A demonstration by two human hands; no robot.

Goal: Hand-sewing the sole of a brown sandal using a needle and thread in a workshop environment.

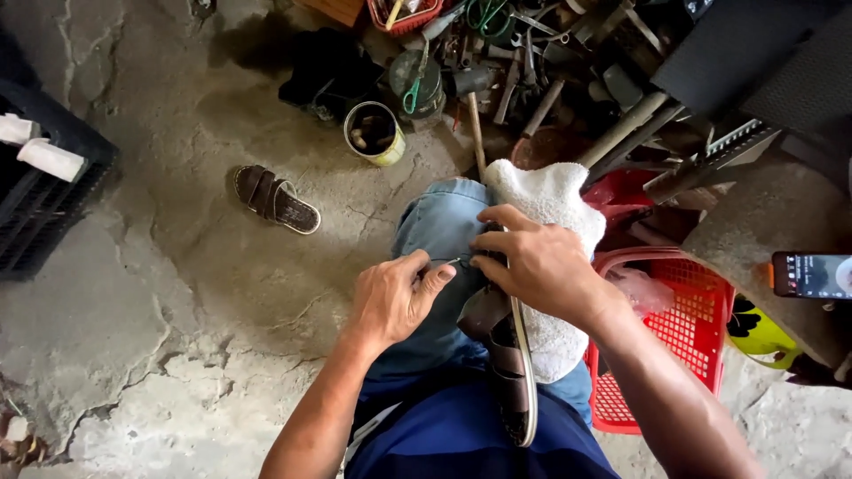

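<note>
- Brown sandal (510, 355) lies on its edge across the person's lap, sole rim facing up, resting on a white towel (550, 200) spread over the right knee of the blue jeans (439, 226).
- Right hand (537, 266) is clamped over the sandal's upper end, fingers curled round the straps, pressing it onto the towel.
- Left hand (390, 297) is pinched shut, thumb and forefinger gripping a thin metal needle (451, 262) whose tip points at the sandal, just beside the right hand's fingertips.
- Whether a thread runs from the needle, I cannot tell; it's too fine to see.
- On the cracked concrete floor (160, 293), the matching brown sandal (275, 200) sits flat, well apart from the lap, to the left.
- Near it stands an open yellow tin can (374, 133), dark inside.
- Behind the can, a heap of hand tools (506, 62) crowds the top of the view, green-handled scissors (413, 93) among them.
- A red plastic basket (688, 328) sits just beside the right leg, a clear bag inside.
- A black crate (44, 195) fills the left edge.
- A phone (812, 275) with a lit screen rests on a stone block (763, 231) at the right.
</note>
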